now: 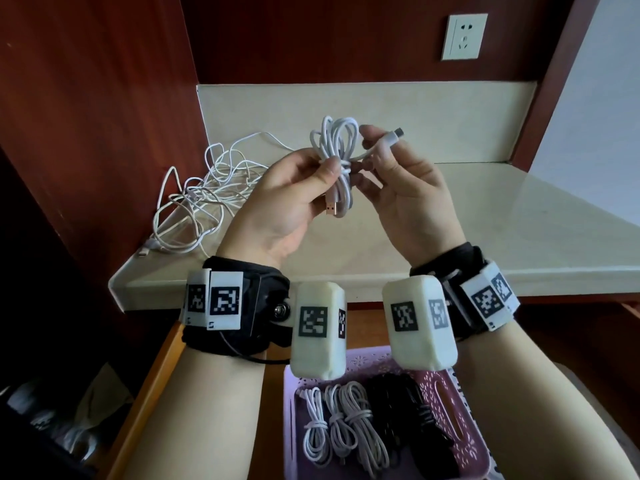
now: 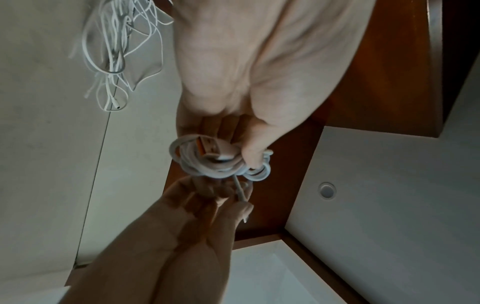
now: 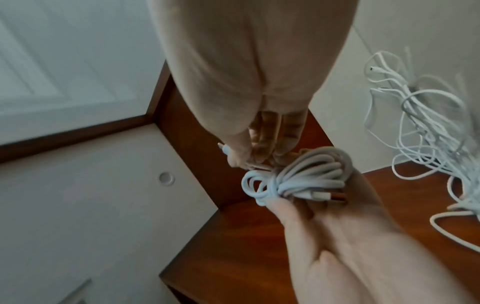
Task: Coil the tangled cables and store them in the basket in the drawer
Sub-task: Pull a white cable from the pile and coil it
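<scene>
My left hand (image 1: 294, 188) grips a coiled white cable (image 1: 337, 147) at its wrapped middle, above the countertop; its copper-coloured USB plug (image 1: 331, 209) hangs below the thumb. My right hand (image 1: 391, 168) pinches the cable's free end, the small plug (image 1: 394, 135) sticking out to the right. The same coil (image 2: 221, 160) (image 3: 298, 179) shows in both wrist views, between the two hands. A tangle of white cables (image 1: 201, 192) lies on the counter's left part. The purple basket (image 1: 460, 420) in the open drawer holds several coiled white cables (image 1: 343, 424) and a black one (image 1: 408, 417).
The pale countertop (image 1: 502, 223) extends to the right of my hands. Dark red wooden panels (image 1: 86, 98) stand at the left and back, with a wall socket (image 1: 464, 36) above. The drawer's wooden side (image 1: 156, 382) runs below the counter's front edge.
</scene>
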